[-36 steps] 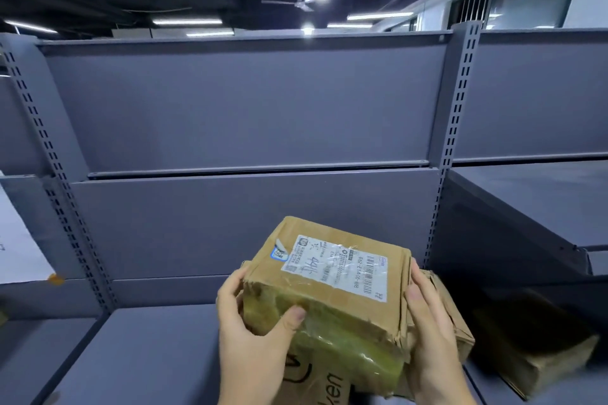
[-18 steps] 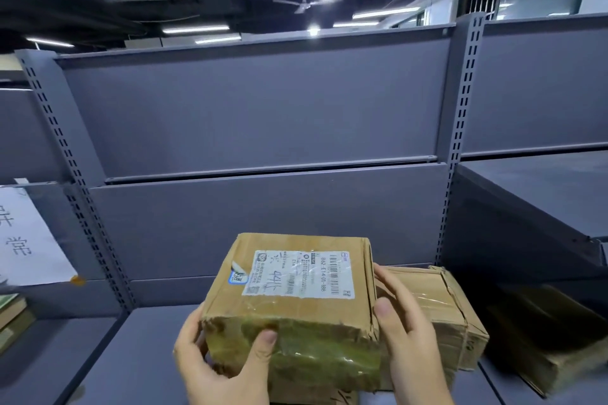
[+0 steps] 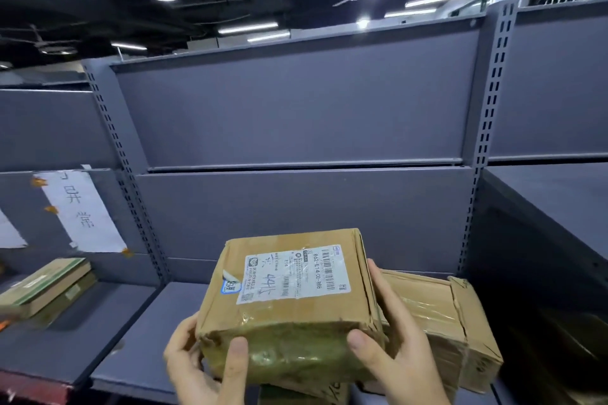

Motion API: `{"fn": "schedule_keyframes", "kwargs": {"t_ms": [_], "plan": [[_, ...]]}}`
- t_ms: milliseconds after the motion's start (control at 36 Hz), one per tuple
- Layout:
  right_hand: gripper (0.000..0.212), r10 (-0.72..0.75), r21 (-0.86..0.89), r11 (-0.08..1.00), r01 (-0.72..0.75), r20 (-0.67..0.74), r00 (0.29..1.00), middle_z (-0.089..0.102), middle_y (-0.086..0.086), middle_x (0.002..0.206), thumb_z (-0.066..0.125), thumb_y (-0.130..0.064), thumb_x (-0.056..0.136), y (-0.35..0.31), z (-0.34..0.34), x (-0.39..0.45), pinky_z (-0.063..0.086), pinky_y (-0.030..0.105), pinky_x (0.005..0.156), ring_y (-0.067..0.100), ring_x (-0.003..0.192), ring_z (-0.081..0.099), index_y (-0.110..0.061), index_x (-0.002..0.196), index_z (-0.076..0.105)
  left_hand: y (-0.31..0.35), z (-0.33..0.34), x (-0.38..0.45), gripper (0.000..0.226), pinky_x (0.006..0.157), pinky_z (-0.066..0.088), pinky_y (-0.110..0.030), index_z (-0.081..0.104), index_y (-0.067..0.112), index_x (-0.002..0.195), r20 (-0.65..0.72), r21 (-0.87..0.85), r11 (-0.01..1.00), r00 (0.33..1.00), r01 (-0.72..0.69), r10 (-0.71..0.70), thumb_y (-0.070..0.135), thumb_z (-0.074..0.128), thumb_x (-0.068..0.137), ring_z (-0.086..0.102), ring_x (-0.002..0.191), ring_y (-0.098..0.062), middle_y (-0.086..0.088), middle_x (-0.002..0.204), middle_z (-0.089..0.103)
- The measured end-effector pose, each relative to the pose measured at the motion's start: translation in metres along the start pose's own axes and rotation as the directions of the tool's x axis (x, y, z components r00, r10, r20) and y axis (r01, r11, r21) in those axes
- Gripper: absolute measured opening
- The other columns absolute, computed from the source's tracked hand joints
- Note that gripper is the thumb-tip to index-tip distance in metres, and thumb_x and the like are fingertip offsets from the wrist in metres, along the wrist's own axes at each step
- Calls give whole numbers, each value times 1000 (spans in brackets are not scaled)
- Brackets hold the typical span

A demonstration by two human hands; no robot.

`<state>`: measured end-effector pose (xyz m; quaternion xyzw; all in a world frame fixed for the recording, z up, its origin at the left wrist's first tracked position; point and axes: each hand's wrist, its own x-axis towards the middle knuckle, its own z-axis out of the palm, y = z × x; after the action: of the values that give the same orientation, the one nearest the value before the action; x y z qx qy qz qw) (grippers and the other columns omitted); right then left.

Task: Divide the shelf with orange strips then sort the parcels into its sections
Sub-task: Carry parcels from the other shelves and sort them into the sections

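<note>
Far left of the labelled parcel (image 3: 289, 299): flat packages (image 3: 46, 289) on the neighbouring bay, under a white paper sign (image 3: 82, 210) taped to the back panel. Nearer, bare grey shelf (image 3: 144, 339) between the left upright (image 3: 131, 181) and the parcel, open room on that side. Left hand (image 3: 204, 368) curled round the parcel's lower left corner, thumb on the near taped face. Parcel itself held above the shelf's front half, label up, long axis running left to right, tilted slightly toward the camera. Right hand (image 3: 398, 339) clasping the parcel's right end, fingers up its side, thumb on the near face. Just right of and partly behind it, a second taped box (image 3: 444, 322) on the shelf, touching or nearly touching the right fingers; cannot tell which. Another box beneath, mostly hidden. No orange strips visible on this shelf. Probably a placing step, with free room lying leftward; right upright (image 3: 477, 207) and neighbouring box crowding the other side.
</note>
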<state>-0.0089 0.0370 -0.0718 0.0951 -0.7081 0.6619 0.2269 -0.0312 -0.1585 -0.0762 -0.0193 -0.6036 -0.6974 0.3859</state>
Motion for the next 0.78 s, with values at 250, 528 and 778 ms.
{"fn": "schedule_keyframes", "kwargs": {"t_ms": [250,528,778], "plan": [[90,-20,54,998,13,141,990,41,-22,157,70,-82,67,8,9,-5,30,52,121,5,149,34,-56,147,38,23,-35,-25,86,87,41,1,61,9,132,78,242,970,997,-28,9,60,60,62,56,98,16,-22,121,53],[92,-37,95,995,3,361,932,42,-23,156,67,-86,64,17,59,-23,29,40,121,1,148,33,-58,146,37,37,-105,-46,91,91,53,-25,65,32,121,-174,159,984,983,82,-54,80,82,46,65,115,-20,-5,127,69],[90,-23,122,991,-54,556,831,39,-38,151,69,-85,59,12,127,-29,29,21,117,-11,144,30,-65,140,33,60,-165,-45,97,78,49,-6,62,26,122,-311,239,964,950,116,-37,66,88,38,67,102,2,15,114,73]]}}
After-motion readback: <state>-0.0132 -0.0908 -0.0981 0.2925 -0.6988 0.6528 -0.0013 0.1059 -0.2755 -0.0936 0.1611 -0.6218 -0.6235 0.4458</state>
